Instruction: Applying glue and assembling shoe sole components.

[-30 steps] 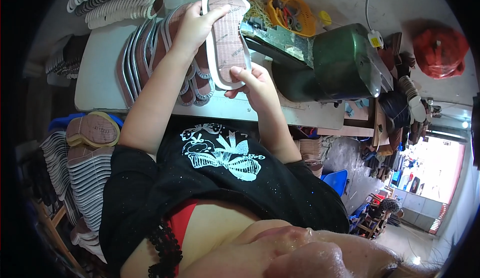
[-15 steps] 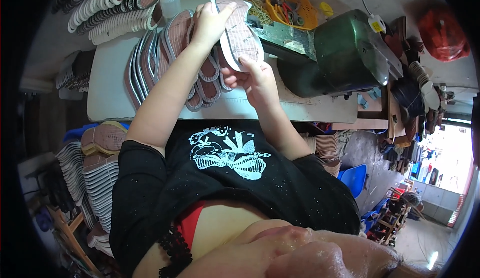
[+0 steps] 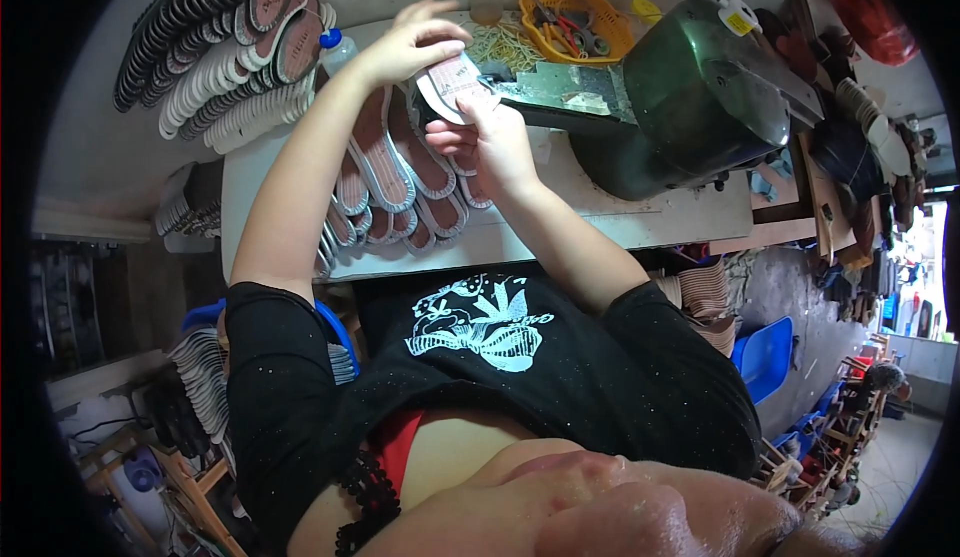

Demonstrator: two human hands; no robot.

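"Holding what, and where?"

"Pinching the lower end of the white-rimmed insole (image 3: 450, 85) at upper centre of the frame with the right hand (image 3: 490, 139); fanning the left hand (image 3: 412, 47) across its upper end, leaving grip or mere touch impossible to tell."

"Handling it well how?"

"Best be supporting both ends evenly, turning gently, avoiding creasing the rim against the green machine arm (image 3: 555, 92)."

"Missing anything?"

"Hiding the upper end behind left fingers; obscuring any contact between arm and rim; covering some grey-rimmed insoles (image 3: 382, 152) left of centre; cutting off the red bag (image 3: 868, 15) at upper right."
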